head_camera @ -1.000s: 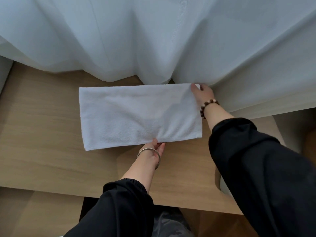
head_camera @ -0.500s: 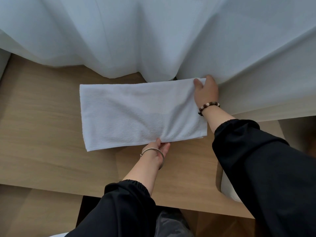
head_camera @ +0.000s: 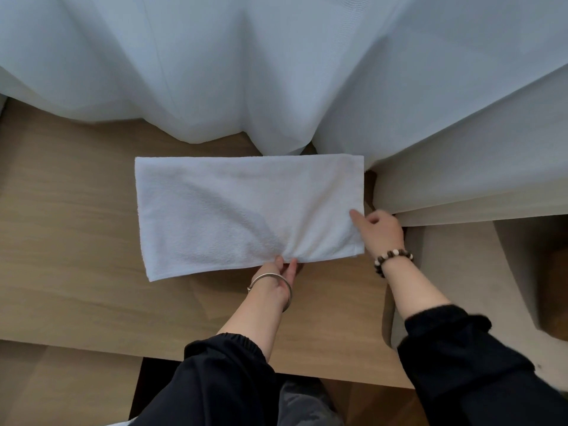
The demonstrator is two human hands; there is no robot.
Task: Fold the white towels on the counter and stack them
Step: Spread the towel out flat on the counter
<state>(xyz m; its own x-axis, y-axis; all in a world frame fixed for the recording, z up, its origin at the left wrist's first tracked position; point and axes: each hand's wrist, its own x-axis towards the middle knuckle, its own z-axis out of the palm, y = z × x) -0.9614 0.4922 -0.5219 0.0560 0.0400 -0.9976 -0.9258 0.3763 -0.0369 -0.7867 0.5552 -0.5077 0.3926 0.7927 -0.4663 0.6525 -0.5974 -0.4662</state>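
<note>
- the white towel (head_camera: pixel 246 210) lies flat on the counter (head_camera: pixel 70 241), one long edge just beside the curtain (head_camera: pixel 276 72) hem.
- left hand (head_camera: pixel 278 276) pinches the edge farthest from the curtain, and the cloth bunches there: soft, light, limp.
- right hand (head_camera: pixel 379 233) touches a short end with one digit; whether it grips, i cannot tell.
- best held by its corners.

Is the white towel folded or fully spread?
Folded, it seems: the towel lies as a narrow strip, with layers showing at its near right corner.
</note>
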